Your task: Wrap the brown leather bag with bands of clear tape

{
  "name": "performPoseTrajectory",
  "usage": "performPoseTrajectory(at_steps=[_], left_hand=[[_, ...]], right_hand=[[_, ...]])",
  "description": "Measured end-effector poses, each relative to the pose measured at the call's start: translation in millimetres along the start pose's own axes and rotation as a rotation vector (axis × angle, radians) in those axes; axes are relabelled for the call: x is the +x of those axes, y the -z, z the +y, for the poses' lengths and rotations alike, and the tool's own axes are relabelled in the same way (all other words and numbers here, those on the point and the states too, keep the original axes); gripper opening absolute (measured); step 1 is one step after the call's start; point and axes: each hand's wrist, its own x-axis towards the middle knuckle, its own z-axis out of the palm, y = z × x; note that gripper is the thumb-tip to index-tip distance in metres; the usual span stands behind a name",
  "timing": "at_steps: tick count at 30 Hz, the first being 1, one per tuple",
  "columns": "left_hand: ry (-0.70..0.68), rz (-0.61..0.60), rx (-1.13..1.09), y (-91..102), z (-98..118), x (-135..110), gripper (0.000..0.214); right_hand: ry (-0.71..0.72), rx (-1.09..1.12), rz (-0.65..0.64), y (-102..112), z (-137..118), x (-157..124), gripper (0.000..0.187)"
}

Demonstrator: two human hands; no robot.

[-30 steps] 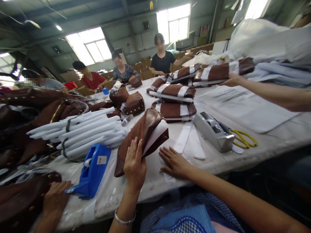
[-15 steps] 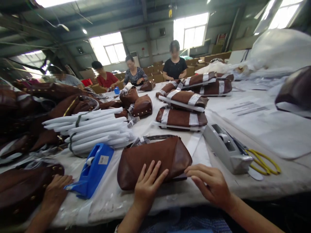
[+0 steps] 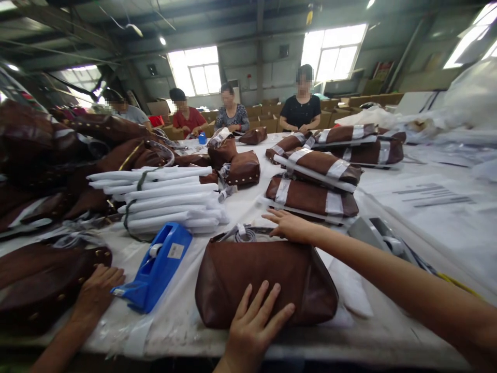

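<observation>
A brown leather handbag (image 3: 267, 269) lies in front of me at the table's near edge. My left hand (image 3: 258, 321) rests on its front face with the fingers spread. My right hand (image 3: 289, 225) reaches across the bag's top edge, fingers stretched out, close to the coiled strap (image 3: 244, 235) behind it. Whether that hand touches the bag I cannot tell. White sheeting (image 3: 349, 285) shows beside the bag's right end.
A blue tape dispenser (image 3: 159, 269) and rolled white bundles (image 3: 174, 207) stand left. A grey tape dispenser (image 3: 373, 233) is partly behind my right forearm. Taped brown bags (image 3: 310, 197) are stacked beyond. A co-worker's hand (image 3: 99, 290) touches another bag (image 3: 42, 280). Several people work opposite.
My right hand has moved from the bag's lower right corner up and left over its top edge. My left hand stays on the front. The camera view has shifted left.
</observation>
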Motion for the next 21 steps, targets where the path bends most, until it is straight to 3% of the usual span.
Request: performPoseTrajectory(at_steps=[3,9,16,21], left_hand=[[0.004,-0.022,-0.025,0.3,-1.1,1.0,0.038],[0.016,-0.029,-0.018,0.1,-1.3,1.2,0.039],[0.022,-0.007,-0.024,-2.2,-0.5,-0.3,0.039],[0.029,-0.030,-0.033,-0.8,-0.3,-0.8,0.040]], right_hand=[[0.105,-0.137,-0.029,-10.1,5.5,22.3,0.029],[0.132,-0.275,0.028,-21.1,0.5,41.1,0.012],[0.165,-0.131,-0.054,9.5,0.6,26.2,0.011],[0.039,0.047,-0.036,35.4,-8.8,9.9,0.015]])
